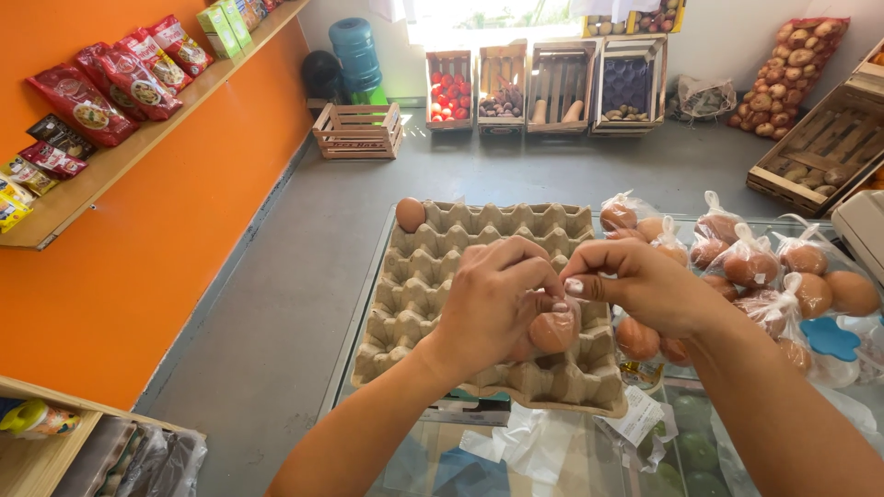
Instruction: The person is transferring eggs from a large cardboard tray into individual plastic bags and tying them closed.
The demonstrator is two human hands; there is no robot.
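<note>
My left hand [493, 299] cups a clear plastic bag with brown eggs [552, 329] over a grey cardboard egg tray [433, 285]. My right hand [635, 281] pinches the top of that same bag just above the eggs. One loose brown egg [410, 213] sits in the tray's far left corner cup. The other cups that show hold nothing. The tray lies on a glass counter [368, 304].
Several knotted bags of brown eggs [750, 267] lie on the counter to the right, next to a blue lid [829, 339]. Wooden crates [502, 87] of produce line the far wall. A net sack of potatoes [794, 64] leans there. An orange wall with a snack shelf [120, 147] runs along the left.
</note>
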